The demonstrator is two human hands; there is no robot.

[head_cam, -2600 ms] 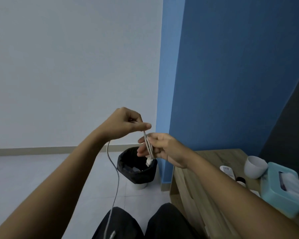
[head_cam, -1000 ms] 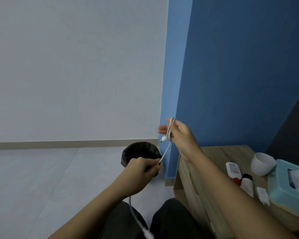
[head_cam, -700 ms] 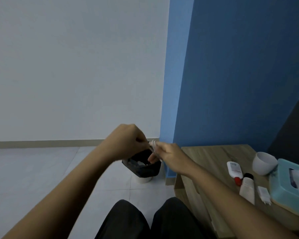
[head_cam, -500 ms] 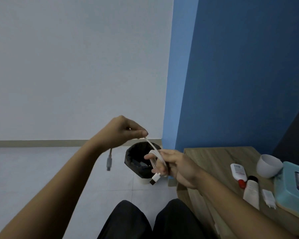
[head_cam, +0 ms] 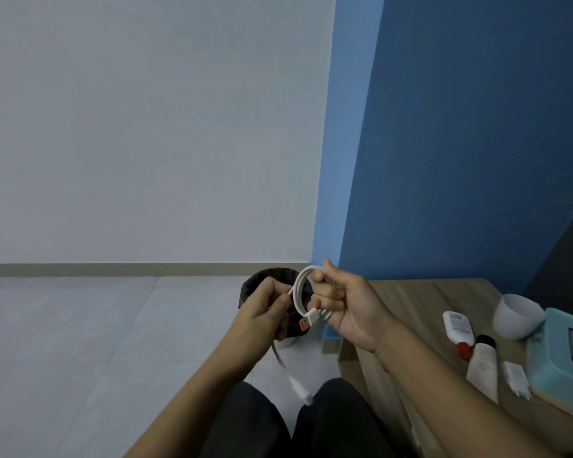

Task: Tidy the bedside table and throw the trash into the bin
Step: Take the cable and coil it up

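2 hands, 1 cable: my right hand (head_cam: 348, 307) curls its fingers round a small coil of white USB cable (head_cam: 295, 290), held in the air above my knees, in front of the black-lined bin (head_cam: 257, 284) and just left of the bedside table (head_cam: 417, 302). My left hand (head_cam: 262, 314) pinches the same cable between thumb and forefinger where it leaves the coil. The orange-tipped USB plug (head_cam: 306, 323) sticks out below the loops. The loose tail drops from my left hand to a second connector (head_cam: 299, 389), blurred, hanging over my dark trousers (head_cam: 245, 424). The bin stands on the pale tiled floor (head_cam: 80, 325) at the foot of the blue wall (head_cam: 460, 143), mostly hidden behind my hands. Toward the right end of the wooden table top lie a white bottle with a red cap (head_cam: 457, 327), a pale tube with a black cap (head_cam: 483, 366) touching it, a white charger plug (head_cam: 516, 378), a white bowl (head_cam: 516, 320) and a teal tissue box (head_cam: 556, 368) at the frame's edge.
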